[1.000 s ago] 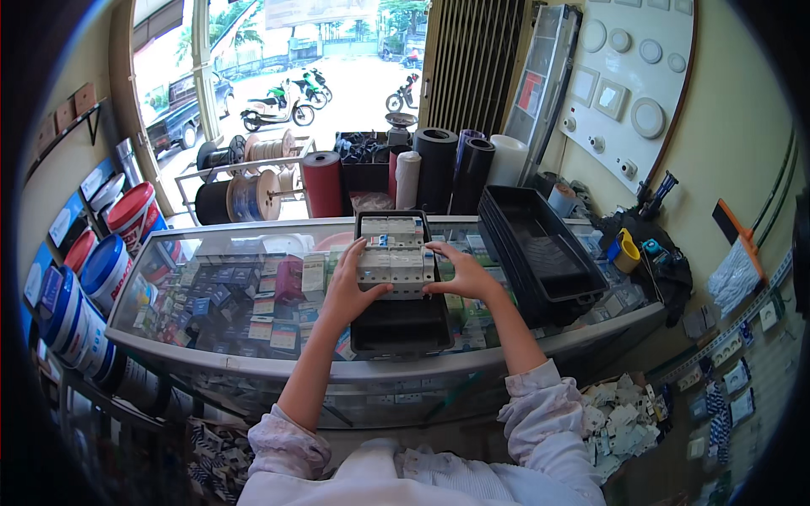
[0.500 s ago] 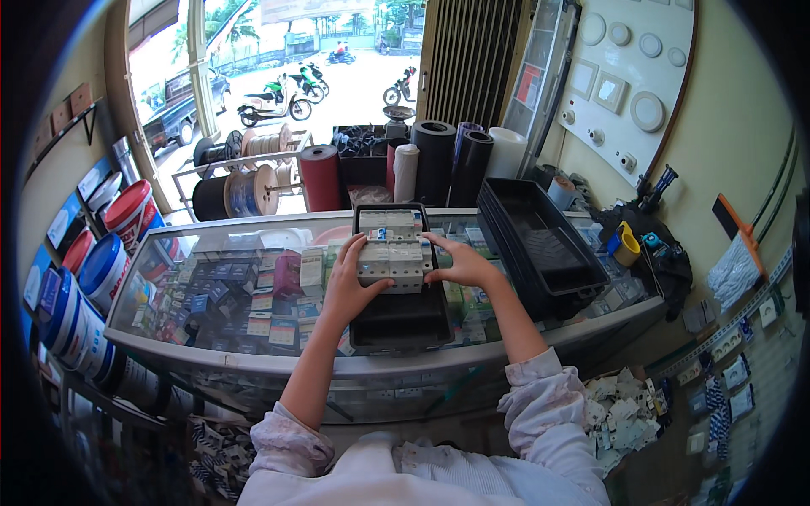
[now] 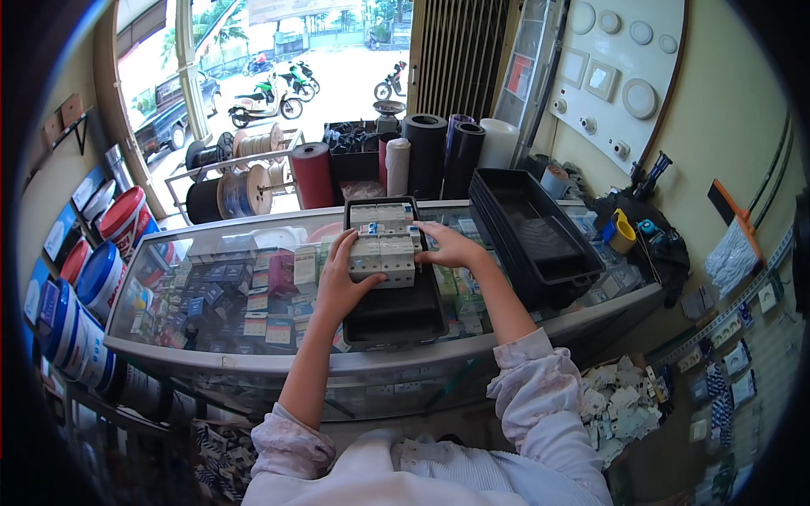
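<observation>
A row of pale grey circuit breakers (image 3: 384,260) sits over a black plastic tray (image 3: 396,316) on the glass counter. More pale breakers (image 3: 381,216) lie behind it in the tray's far part, with a small blue switch showing between the rows. My left hand (image 3: 337,282) is closed on the left end of the front row, its thumb along the near face. At the right end my right hand (image 3: 456,250) grips the row, thumb at the side and fingers on top. The breakers' undersides are hidden.
Stacked black trays (image 3: 540,236) stand to the right on the glass display counter (image 3: 253,358), which has small boxed goods inside. Rolls of sheeting (image 3: 422,156) and cable reels (image 3: 245,192) stand beyond it. Paint buckets (image 3: 101,274) line the left; a pile of white parts (image 3: 624,405) lies lower right.
The view has shifted slightly, so the counter sits a little further left and higher. My right thumb has moved up from the row's near corner to its side. The row stays between my hands.
</observation>
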Demonstrator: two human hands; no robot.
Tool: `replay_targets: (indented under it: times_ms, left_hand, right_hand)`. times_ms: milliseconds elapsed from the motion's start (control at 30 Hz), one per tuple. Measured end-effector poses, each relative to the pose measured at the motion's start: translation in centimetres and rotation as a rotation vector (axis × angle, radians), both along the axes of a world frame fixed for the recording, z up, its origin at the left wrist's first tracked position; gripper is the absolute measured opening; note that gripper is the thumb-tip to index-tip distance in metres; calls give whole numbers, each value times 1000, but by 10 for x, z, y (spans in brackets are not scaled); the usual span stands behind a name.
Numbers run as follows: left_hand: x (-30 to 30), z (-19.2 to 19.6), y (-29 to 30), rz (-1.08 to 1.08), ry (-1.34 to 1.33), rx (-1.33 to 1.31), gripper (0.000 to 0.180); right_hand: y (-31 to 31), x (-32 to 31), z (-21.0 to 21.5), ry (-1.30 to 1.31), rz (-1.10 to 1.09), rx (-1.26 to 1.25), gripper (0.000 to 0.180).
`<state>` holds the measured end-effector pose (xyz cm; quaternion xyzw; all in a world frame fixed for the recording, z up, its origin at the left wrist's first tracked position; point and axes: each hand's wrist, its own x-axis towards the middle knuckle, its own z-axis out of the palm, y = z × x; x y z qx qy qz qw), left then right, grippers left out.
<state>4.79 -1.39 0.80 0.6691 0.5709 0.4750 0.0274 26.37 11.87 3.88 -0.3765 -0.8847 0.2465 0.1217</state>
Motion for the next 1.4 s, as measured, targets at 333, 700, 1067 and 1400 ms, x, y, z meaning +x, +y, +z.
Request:
replay_targets:
  times_ms: [333, 700, 1067, 1400]
  left_hand:
    - [-1, 1, 1, 7, -6, -20, 85]
    - [0, 4, -6, 18, -83, -37, 85]
    - [66, 43, -83, -72, -280, 197, 46]
    - [221, 47, -101, -872, -359, -116, 37]
  right_hand:
    - [-13, -4, 5, 104, 8, 112, 86]
    - [-23, -1, -1, 122, -41, 206, 84]
    - [-120, 75, 46, 336, -37, 410, 53]
    - [-248, 273, 51, 306, -247, 191, 45]
